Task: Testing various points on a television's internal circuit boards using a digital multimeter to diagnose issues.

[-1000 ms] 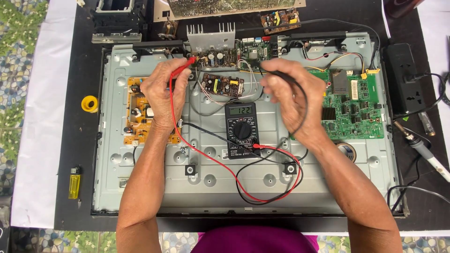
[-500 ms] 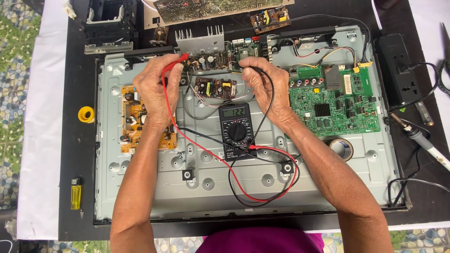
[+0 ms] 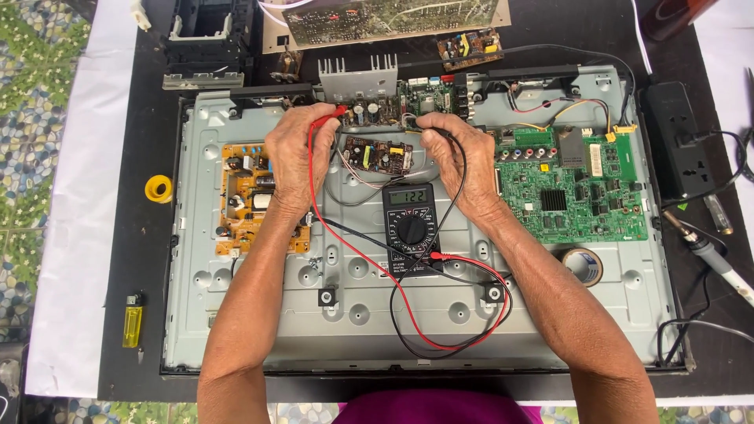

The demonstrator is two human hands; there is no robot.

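Multimeter (image 3: pixel 411 228), black with a lit grey display, lies flat on the grey metal chassis (image 3: pixel 259 330), near the middle and between the person's two forearms. Its red lead (image 3: pixel 408 314) and black lead (image 3: pixel 471 345) loop toward the near edge of the chassis and then run up to the hands.

Farther in, the left hand (image 3: pixel 292 161) pinches the red probe (image 3: pixel 330 119) between thumb and fingers, tip pointing right onto the small board with the finned heatsink (image 3: pixel 360 78). The right hand (image 3: pixel 455 161) is closed around the black probe, pressed together over it, tip down near the same board; the probe itself is mostly hidden under the fingers. A little brown circuit board (image 3: pixel 377 155) sits between the two hands.

Compared with half a second ago, both hands keep their hold on the probes at the same spots on the far board, and the meter has not shifted; only the head camera's view has slid a little.

To the left of the left wrist lies an orange power board (image 3: pixel 239 196). To the right, a green main board (image 3: pixel 581 188). A roll of tape (image 3: pixel 583 265) rests near the right forearm, and a yellow lighter (image 3: pixel 132 326) lies on the black mat at near left.
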